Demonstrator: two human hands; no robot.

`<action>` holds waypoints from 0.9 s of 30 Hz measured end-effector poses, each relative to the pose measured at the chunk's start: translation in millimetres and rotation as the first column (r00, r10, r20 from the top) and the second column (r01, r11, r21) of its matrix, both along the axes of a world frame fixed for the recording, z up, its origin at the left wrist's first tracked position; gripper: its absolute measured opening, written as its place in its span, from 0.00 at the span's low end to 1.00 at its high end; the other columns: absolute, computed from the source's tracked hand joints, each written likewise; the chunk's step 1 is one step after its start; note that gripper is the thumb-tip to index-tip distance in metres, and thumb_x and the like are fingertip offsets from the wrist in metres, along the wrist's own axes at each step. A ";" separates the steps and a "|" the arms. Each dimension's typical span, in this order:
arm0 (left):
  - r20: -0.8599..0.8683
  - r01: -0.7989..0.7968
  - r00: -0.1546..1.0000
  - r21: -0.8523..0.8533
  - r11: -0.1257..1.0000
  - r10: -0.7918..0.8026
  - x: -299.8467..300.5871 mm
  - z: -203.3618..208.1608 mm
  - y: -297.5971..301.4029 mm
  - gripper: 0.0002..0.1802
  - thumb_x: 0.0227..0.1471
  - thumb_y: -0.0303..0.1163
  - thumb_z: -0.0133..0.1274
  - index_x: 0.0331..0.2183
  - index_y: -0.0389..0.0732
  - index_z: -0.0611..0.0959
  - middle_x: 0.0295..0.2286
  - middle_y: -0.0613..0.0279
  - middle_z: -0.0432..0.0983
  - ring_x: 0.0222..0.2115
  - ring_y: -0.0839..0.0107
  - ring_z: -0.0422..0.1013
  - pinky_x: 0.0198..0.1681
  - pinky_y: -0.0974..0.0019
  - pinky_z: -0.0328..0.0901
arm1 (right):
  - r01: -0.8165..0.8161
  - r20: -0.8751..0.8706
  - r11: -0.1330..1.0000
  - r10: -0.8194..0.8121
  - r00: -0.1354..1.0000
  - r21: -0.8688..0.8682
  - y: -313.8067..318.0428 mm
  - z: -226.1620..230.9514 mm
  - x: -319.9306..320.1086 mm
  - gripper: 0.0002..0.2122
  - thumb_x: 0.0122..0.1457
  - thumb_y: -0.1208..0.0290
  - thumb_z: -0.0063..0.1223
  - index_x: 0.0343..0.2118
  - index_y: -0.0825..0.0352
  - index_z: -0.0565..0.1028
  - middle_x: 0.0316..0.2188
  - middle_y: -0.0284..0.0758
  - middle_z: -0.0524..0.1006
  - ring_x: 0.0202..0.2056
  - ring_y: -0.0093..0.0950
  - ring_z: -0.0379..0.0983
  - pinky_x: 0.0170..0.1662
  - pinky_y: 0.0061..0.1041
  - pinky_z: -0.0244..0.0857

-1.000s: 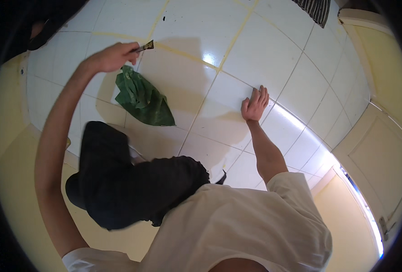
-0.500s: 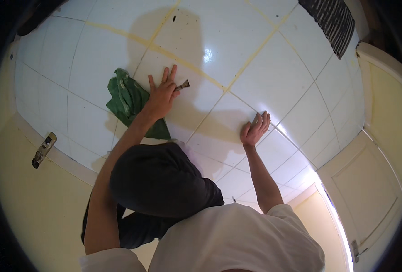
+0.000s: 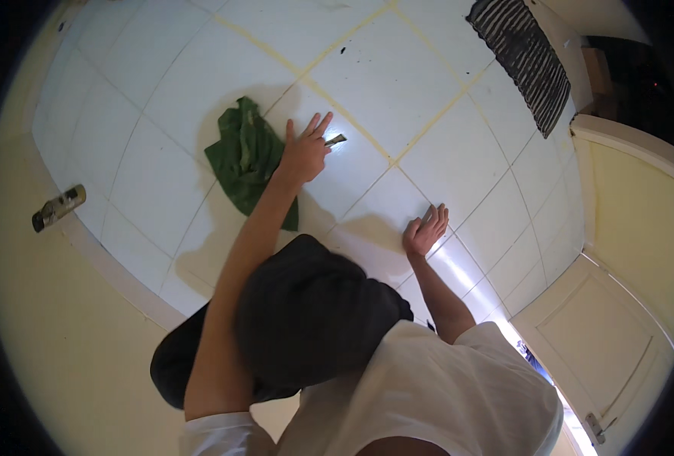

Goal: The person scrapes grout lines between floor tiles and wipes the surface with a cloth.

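My left hand (image 3: pixel 303 158) is over the white tiled floor (image 3: pixel 420 99), with several fingers stretched out. Between its thumb and forefinger it seems to pinch a small flat brush (image 3: pixel 337 140), whose handle is mostly hidden; the dark tip points right. A crumpled green cloth (image 3: pixel 243 144) lies on the tiles just left of that hand, partly behind my wrist. My right hand (image 3: pixel 426 230) leans on the floor further right, open, fingers extended, holding nothing I can see. Yellow lines (image 3: pixel 352 135) run along the tile joints ahead of both hands.
A dark striped mat (image 3: pixel 525 64) lies at the far right. A door (image 3: pixel 603 319) stands at the lower right, beside a bright gap. On the left, a metal door handle plate (image 3: pixel 59 207) sits on a cream surface. My bent knees (image 3: pixel 314 311) in dark trousers are close below my hands.
The view has shifted, so the floor and mat appear elsewhere in the picture. My left hand and the brush are slightly nearer the yellow line crossing. My right hand stays planted on the floor.
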State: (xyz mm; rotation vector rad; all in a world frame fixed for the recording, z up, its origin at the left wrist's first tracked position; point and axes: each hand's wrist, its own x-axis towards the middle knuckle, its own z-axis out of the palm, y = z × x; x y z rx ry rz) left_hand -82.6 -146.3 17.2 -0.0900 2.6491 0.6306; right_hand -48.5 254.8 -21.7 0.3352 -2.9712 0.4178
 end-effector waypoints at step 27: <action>0.578 -0.124 0.455 0.794 -0.595 0.677 -67.8 58.5 169.0 0.18 0.62 0.36 0.62 0.52 0.39 0.86 0.53 0.60 0.79 0.51 0.72 0.74 0.48 0.69 0.71 | -0.050 0.830 0.933 0.340 0.442 -0.356 -174.9 162.4 -207.1 0.24 0.72 0.54 0.28 0.47 0.67 0.75 0.31 0.37 0.79 0.32 0.28 0.78 0.45 0.35 0.76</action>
